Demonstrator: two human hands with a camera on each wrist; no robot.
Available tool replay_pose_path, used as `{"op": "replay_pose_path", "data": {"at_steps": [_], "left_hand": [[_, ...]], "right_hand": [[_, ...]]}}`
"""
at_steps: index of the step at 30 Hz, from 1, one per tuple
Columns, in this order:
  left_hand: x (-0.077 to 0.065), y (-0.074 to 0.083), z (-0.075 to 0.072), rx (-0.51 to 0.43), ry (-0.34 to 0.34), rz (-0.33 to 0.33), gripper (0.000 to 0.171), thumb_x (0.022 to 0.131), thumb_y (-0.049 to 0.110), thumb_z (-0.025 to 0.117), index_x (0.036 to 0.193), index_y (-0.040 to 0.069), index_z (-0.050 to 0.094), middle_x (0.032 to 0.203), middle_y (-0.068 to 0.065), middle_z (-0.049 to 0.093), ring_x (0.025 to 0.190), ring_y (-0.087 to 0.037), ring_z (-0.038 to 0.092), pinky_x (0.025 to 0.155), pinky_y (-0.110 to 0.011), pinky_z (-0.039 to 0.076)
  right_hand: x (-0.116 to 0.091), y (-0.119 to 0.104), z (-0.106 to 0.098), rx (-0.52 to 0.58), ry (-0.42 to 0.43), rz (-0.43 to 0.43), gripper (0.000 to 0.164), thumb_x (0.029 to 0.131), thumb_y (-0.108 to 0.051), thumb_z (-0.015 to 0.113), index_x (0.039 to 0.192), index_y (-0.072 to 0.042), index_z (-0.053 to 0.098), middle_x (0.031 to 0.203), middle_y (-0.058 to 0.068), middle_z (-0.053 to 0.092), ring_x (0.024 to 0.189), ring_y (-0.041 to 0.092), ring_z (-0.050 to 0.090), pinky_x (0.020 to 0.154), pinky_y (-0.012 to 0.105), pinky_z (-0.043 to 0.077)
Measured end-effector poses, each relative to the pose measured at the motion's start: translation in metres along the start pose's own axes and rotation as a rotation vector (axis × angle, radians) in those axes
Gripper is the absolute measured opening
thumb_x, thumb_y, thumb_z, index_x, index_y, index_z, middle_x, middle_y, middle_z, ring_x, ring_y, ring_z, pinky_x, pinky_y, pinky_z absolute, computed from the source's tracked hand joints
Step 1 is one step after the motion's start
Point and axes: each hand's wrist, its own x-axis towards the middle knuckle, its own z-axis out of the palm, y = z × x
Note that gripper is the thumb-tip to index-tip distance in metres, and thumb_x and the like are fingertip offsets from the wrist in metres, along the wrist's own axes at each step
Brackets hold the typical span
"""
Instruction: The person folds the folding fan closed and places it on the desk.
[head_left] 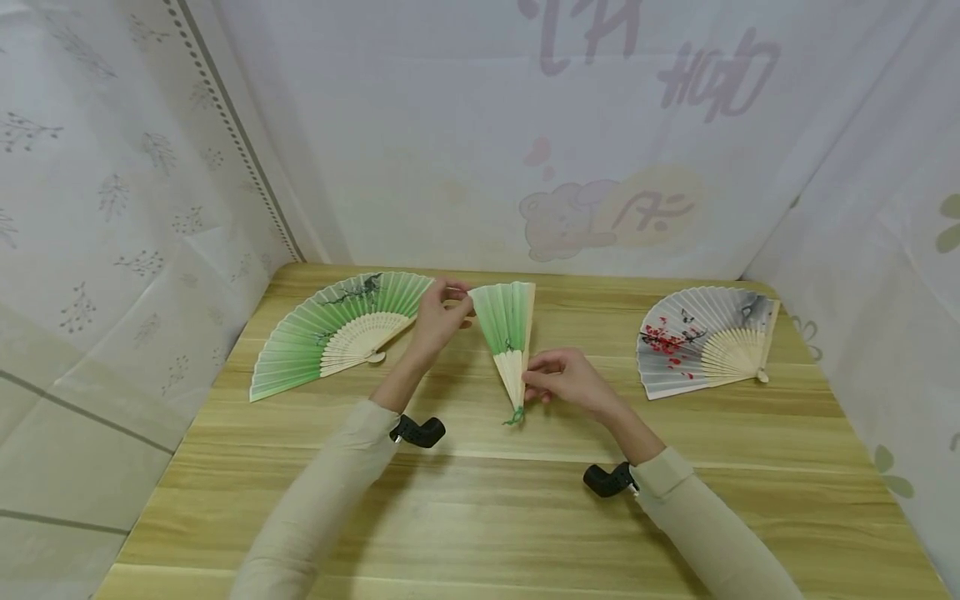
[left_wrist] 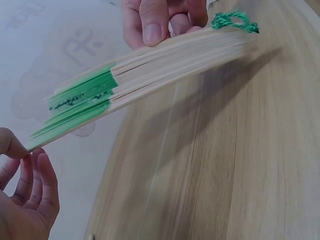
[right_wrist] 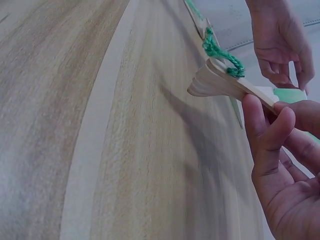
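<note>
A partly spread green folding fan is held above the middle of the table, its narrow end toward me. My left hand pinches the upper left corner of its leaf between thumb and fingers. Lower down, my right hand grips the right outer rib near the pivot. A green cord loop hangs from the pivot end, and the bare wooden ribs fan out just past the right fingers. In the left wrist view the green pleats are still bunched close together.
A wide-spread green fan with a dark branch print lies at the back left. On the right lies an open grey-white fan with red blossoms. The wooden table meets a printed cloth backdrop behind and at both sides.
</note>
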Motion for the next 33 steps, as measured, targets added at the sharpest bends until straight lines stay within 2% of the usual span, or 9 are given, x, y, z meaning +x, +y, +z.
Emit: {"op": "replay_pose_path", "data": {"at_steps": [3, 8, 15, 20, 26, 29, 33], "left_hand": [[0.0011, 0.0005, 0.004, 0.0, 0.008, -0.006, 0.023, 0.095, -0.004, 0.057, 0.118, -0.006, 0.059, 0.1, -0.013, 0.059, 0.085, -0.042, 0.066, 0.078, -0.053, 0.059], [0.0015, 0.0021, 0.0078, -0.01, 0.005, -0.001, 0.024, 0.096, -0.004, 0.056, 0.119, -0.007, 0.059, 0.101, -0.013, 0.059, 0.09, -0.049, 0.064, 0.078, -0.055, 0.059], [-0.0028, -0.0012, 0.0069, -0.016, -0.073, 0.001, 0.032, 0.1, 0.0, 0.056, 0.131, -0.004, 0.051, 0.101, -0.015, 0.058, 0.087, -0.046, 0.065, 0.065, -0.035, 0.061], [-0.0046, -0.0027, 0.006, -0.003, -0.09, 0.023, 0.033, 0.098, -0.002, 0.062, 0.131, -0.002, 0.053, 0.1, -0.017, 0.06, 0.08, -0.039, 0.069, 0.065, -0.04, 0.061], [-0.0042, 0.0, 0.0073, 0.012, -0.105, 0.04, 0.031, 0.1, -0.003, 0.059, 0.131, -0.001, 0.053, 0.103, -0.018, 0.059, 0.087, -0.052, 0.065, 0.062, -0.032, 0.059], [-0.004, 0.0005, 0.0079, 0.021, -0.108, 0.043, 0.032, 0.101, -0.002, 0.059, 0.131, -0.001, 0.052, 0.104, -0.016, 0.058, 0.088, -0.053, 0.064, 0.063, -0.032, 0.059], [-0.0036, -0.0013, 0.0075, 0.021, -0.105, 0.04, 0.033, 0.1, -0.002, 0.06, 0.132, -0.004, 0.052, 0.104, -0.016, 0.058, 0.09, -0.055, 0.064, 0.062, -0.028, 0.058]], "right_hand": [[0.0008, -0.0003, 0.0003, -0.016, -0.017, 0.002, 0.014, 0.098, -0.002, 0.068, 0.108, 0.006, 0.072, 0.09, 0.018, 0.073, 0.081, 0.036, 0.073, 0.06, 0.031, 0.058], [0.0, -0.003, 0.0005, -0.027, -0.023, 0.005, 0.013, 0.098, -0.004, 0.068, 0.107, 0.005, 0.072, 0.089, 0.018, 0.073, 0.084, 0.041, 0.071, 0.059, 0.032, 0.058], [0.0, -0.0012, -0.0004, -0.009, -0.028, 0.002, 0.014, 0.098, -0.006, 0.069, 0.106, 0.006, 0.072, 0.091, 0.021, 0.072, 0.086, 0.043, 0.071, 0.06, 0.031, 0.057], [-0.0006, 0.0, -0.0002, -0.005, -0.031, 0.015, 0.016, 0.098, -0.007, 0.069, 0.108, 0.005, 0.072, 0.092, 0.021, 0.072, 0.086, 0.04, 0.071, 0.061, 0.031, 0.057], [0.0009, 0.003, 0.0009, 0.022, -0.036, 0.053, 0.018, 0.099, -0.007, 0.068, 0.112, 0.004, 0.071, 0.092, 0.022, 0.073, 0.088, 0.038, 0.071, 0.063, 0.03, 0.057], [0.001, 0.0028, 0.0016, 0.026, -0.047, 0.052, 0.018, 0.1, -0.007, 0.067, 0.113, 0.005, 0.071, 0.093, 0.025, 0.072, 0.09, 0.042, 0.069, 0.063, 0.029, 0.056], [0.0001, 0.0031, 0.0013, 0.032, -0.049, 0.051, 0.019, 0.101, -0.006, 0.065, 0.115, 0.005, 0.07, 0.092, 0.024, 0.072, 0.089, 0.042, 0.069, 0.062, 0.028, 0.055]]}}
